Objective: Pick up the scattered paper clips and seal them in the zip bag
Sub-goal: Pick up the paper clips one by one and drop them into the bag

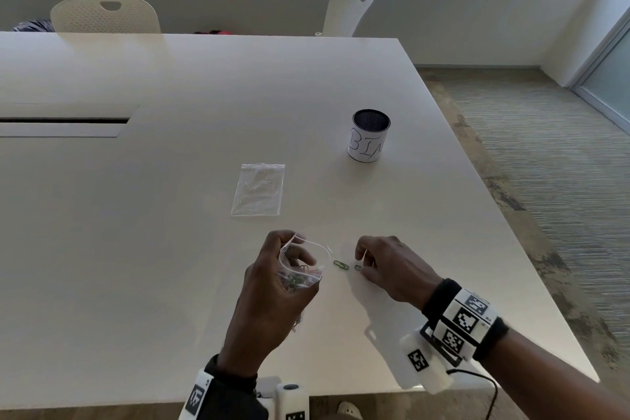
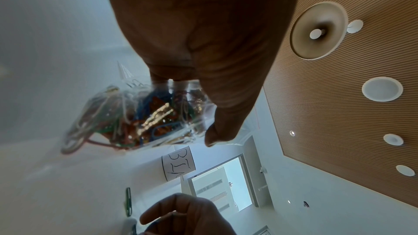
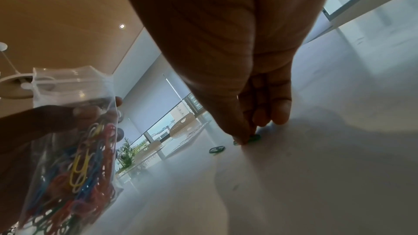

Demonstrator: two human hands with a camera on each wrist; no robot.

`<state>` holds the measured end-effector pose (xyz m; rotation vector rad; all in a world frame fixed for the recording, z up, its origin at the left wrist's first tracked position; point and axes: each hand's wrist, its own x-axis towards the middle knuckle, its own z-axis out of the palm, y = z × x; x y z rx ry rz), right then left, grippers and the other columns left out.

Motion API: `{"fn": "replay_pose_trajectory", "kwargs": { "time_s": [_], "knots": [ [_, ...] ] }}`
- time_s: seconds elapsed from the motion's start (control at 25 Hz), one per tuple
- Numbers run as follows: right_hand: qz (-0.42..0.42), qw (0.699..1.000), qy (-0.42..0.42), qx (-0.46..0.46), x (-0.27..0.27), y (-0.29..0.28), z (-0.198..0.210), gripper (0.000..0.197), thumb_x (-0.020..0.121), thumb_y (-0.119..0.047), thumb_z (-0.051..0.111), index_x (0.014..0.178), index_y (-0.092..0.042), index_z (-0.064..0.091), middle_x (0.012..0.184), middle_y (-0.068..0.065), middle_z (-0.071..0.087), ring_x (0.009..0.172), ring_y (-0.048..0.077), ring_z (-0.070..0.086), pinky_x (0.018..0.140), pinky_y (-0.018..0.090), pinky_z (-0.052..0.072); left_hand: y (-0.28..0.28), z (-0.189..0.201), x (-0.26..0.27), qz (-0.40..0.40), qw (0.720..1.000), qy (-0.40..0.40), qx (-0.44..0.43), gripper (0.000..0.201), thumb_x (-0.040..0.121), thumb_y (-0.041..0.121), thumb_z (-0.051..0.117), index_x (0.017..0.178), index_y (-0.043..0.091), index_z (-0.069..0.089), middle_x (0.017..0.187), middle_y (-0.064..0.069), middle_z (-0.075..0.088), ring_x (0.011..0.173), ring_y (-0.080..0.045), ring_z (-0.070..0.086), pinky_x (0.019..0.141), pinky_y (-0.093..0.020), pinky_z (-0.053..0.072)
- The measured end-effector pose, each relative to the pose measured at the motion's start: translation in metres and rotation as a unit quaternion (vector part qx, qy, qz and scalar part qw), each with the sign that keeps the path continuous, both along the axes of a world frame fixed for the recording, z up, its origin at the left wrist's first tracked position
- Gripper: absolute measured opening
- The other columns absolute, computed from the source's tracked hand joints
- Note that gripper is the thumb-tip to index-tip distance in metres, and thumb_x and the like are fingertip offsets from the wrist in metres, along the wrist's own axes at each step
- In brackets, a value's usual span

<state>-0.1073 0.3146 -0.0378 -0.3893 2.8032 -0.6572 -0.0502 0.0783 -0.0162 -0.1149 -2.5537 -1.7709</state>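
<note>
My left hand (image 1: 272,280) holds a clear zip bag (image 1: 300,269) above the table, its mouth open and several coloured paper clips (image 3: 86,176) inside; the same bag (image 2: 126,119) fills the left wrist view. Just right of it, my right hand (image 1: 385,266) reaches down and pinches a green paper clip (image 3: 253,138) against the white table (image 1: 170,249) with thumb and fingertips. A second green paper clip (image 1: 341,265) lies loose on the table between the two hands, also visible as a green clip (image 3: 216,149) in the right wrist view.
A second clear zip bag (image 1: 258,189) lies flat farther out on the table. A black mesh cup with a white paper label (image 1: 369,135) stands behind to the right. The table's right edge (image 1: 494,198) drops to carpet. Two chairs stand at the far side.
</note>
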Motion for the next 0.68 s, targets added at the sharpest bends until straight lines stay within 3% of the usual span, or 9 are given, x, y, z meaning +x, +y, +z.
{"fn": "replay_pose_trajectory", "kwargs": {
  "time_s": [0.16,0.32,0.68],
  "knots": [
    [0.002,1.0,-0.027,0.007,-0.002,-0.003,0.002,0.009,0.093,-0.013,0.066,0.102,-0.015,0.067,0.084,-0.005,0.067,0.079,0.016,0.059,0.069,0.026,0.046,0.0,0.002,0.0,0.0,1.0,0.001,0.006,0.048,0.083,0.007,0.086,0.115,0.029,0.057,0.095,0.01,0.075,0.075,-0.015,0.072,0.063,-0.034,0.061],
    [-0.005,0.999,0.0,0.035,-0.001,-0.006,0.003,0.006,0.094,-0.016,0.064,0.097,-0.017,0.069,0.093,-0.004,0.06,0.083,0.017,0.056,0.072,0.024,0.041,0.0,0.004,0.001,0.002,1.0,-0.003,0.009,0.047,0.084,0.007,0.086,0.115,0.028,0.057,0.095,0.009,0.074,0.073,-0.023,0.072,0.061,-0.04,0.061],
    [-0.008,0.999,-0.03,0.034,0.0,-0.012,0.001,0.009,0.092,-0.013,0.059,0.098,-0.016,0.065,0.099,0.004,0.067,0.09,0.024,0.062,0.072,0.026,0.04,0.003,0.005,0.002,-0.003,1.0,-0.013,0.006,0.048,0.085,0.009,0.086,0.117,0.029,0.056,0.096,0.008,0.074,0.071,-0.024,0.072,0.057,-0.043,0.062]
  ]
}}
